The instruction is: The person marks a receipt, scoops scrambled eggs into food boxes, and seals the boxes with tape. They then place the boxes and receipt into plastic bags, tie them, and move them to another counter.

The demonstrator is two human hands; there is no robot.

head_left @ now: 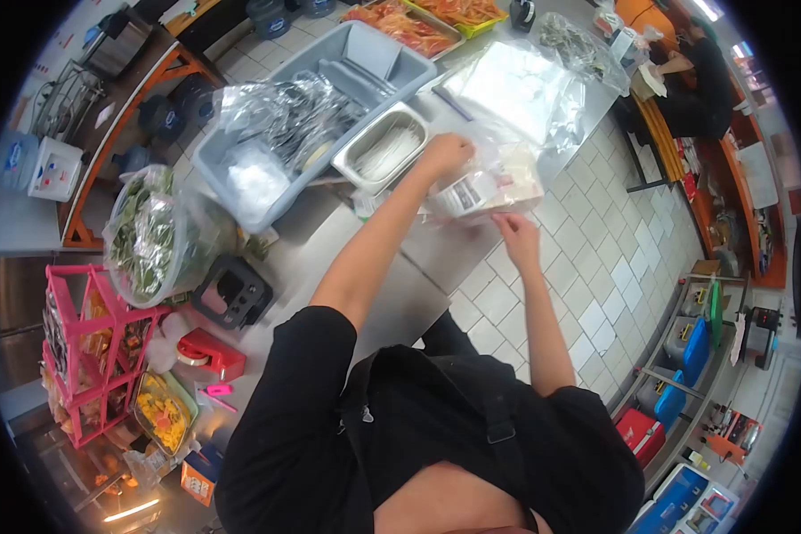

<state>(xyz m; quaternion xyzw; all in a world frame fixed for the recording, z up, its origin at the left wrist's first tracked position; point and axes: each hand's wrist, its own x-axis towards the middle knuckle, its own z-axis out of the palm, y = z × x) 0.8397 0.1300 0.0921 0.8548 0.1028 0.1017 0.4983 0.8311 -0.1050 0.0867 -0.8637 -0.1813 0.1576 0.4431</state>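
A clear plastic bag with a printed label [473,193] sits between the two hands. The left hand [451,154] curls at its upper left side; whether the fingers pinch it, I cannot tell. The right hand [518,238] meets its near edge, pinch likewise unclear. Just left of the left hand stands a metal pan [348,162], then a grey tub [206,157]; beyond both hands lie clear plastic sheets [518,89].

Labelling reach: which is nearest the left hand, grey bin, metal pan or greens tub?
The metal pan, with thin white strips inside, beside the left hand; the grey bin sits beyond it, the greens tub farthest.
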